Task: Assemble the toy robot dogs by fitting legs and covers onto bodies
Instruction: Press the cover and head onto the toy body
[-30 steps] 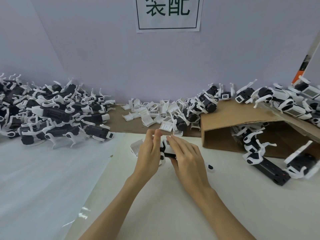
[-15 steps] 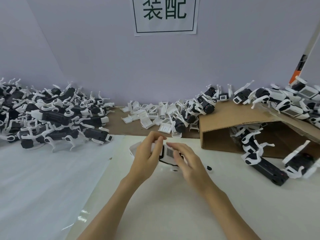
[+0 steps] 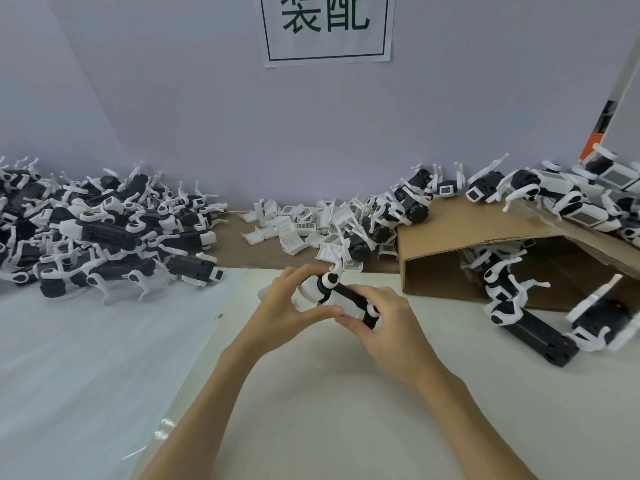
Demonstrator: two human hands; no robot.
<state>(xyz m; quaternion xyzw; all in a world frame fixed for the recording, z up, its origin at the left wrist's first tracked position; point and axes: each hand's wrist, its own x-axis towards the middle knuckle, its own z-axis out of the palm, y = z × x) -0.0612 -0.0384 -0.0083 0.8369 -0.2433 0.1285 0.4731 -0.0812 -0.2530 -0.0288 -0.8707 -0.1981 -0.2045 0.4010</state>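
Now, along the table's far left edge, we see the heap of legged bodies (image 3: 104,233). At the middle, our left hand (image 3: 287,306) and right hand (image 3: 384,323) both curl round one toy dog (image 3: 341,299), which we have turned over since a moment ago: the barcoded cover faced up then, a leg sticks up now. We judge the cover seated. Loose covers (image 3: 298,226) lie behind; the cardboard box (image 3: 485,233) sits right.

Both hands meet mid-frame, forearms converging; left hand (image 3: 289,303) and right hand (image 3: 388,323) fingers curled, gripping.
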